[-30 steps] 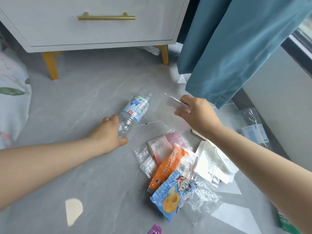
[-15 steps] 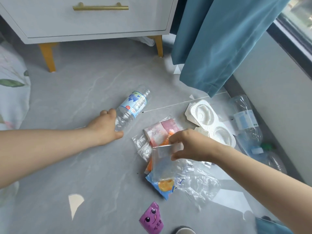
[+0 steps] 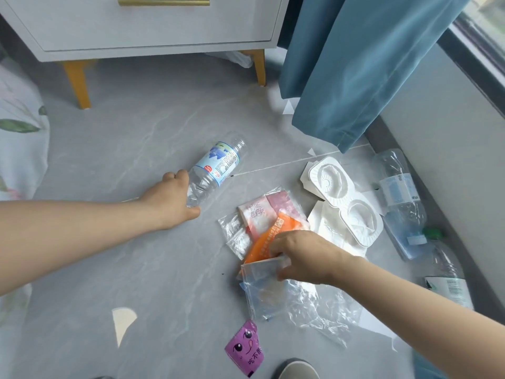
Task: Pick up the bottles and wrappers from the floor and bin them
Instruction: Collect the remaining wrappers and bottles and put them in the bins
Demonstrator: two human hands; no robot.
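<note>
The left hand (image 3: 169, 203) has its grip closed round the base of a bottle (image 3: 216, 168) lying mid-floor (image 3: 123, 160). The right hand (image 3: 303, 255) holds a clear bag (image 3: 262, 291) in a pinching grip over the wrappers (image 3: 259, 217). More bottles (image 3: 401, 203) lie along the floor's right edge.

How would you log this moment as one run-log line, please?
left hand: grips clear bottle by base | right hand: pinches clear bag over wrapper pile | floor: other bottles by wall
</note>
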